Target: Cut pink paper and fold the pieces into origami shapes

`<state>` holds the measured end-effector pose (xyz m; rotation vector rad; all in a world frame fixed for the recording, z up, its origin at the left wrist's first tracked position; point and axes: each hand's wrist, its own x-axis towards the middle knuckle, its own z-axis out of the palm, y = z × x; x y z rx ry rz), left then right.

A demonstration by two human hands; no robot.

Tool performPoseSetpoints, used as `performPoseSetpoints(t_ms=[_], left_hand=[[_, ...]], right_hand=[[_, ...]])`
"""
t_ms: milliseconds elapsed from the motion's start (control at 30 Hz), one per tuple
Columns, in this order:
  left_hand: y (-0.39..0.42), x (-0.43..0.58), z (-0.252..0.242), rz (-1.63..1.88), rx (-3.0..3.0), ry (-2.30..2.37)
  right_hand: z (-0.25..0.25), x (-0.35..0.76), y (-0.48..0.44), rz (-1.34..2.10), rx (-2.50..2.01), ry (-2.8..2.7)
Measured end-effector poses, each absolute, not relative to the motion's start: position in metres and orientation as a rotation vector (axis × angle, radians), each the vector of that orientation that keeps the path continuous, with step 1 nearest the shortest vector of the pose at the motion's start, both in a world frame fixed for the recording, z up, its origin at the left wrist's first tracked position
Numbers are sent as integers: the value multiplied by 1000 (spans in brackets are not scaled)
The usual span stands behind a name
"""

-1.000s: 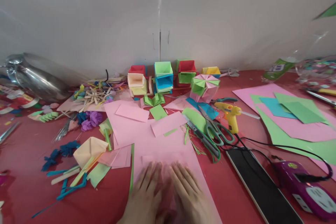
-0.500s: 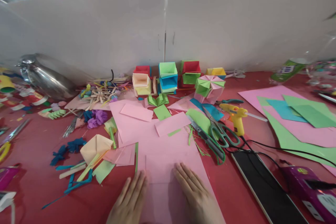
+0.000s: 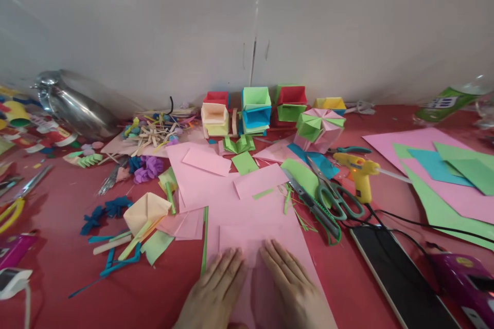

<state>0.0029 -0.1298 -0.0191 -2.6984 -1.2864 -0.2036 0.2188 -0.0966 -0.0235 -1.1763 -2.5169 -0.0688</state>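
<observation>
Both palms face down on a folded piece of pink paper (image 3: 241, 239), which lies over a larger pink sheet (image 3: 227, 200) in front of me. My left hand (image 3: 218, 285) rests flat on its left part, fingers stretched out. My right hand (image 3: 289, 280) lies flat on the right part, fingers pointing away from me. A crease or edge runs across the paper between the fingertips. Just beyond are pink paper strips (image 3: 260, 180). A green-handled cutter (image 3: 314, 208) and scissors (image 3: 337, 198) lie to the right of the sheet.
Coloured paper boxes (image 3: 256, 110) stand at the back by the grey partition. A yellow glue gun (image 3: 358, 172), its cord, a black phone (image 3: 401, 277) and coloured sheets (image 3: 455, 190) lie right. Paper scraps, a cream paper box (image 3: 146, 211) and a steel jug (image 3: 75, 105) are left.
My left hand has moved right, from the edge of the folded paper onto it, closer to my right hand. The right hand stays flat on the paper. The view has shifted slightly.
</observation>
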Motion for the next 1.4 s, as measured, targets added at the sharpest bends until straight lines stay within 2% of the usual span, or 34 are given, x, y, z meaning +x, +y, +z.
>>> performPoseSetpoints(t_ms=[333, 567, 867, 1033, 1167, 1400], left_hand=[[-124, 8, -16, -374, -2534, -1219], [-128, 0, -28, -214, -2558, -1104], [-125, 0, -25, -224, -2539, -1115], [-123, 2, -19, -232, -2570, -1071], [-125, 5, -17, -233, -2603, -1143], [-128, -4, -18, -226, -2640, -1133]], right_hand=[[-14, 213, -106, -181, -1057, -2536], [-10, 232, -114, -245, -1157, -2451], [-5, 250, -112, -369, -1087, -2593], [-2, 232, -107, -218, -1116, -2467], [-8, 206, -107, 27, -919, -2499], [-22, 231, -122, 159, -1168, -2458]])
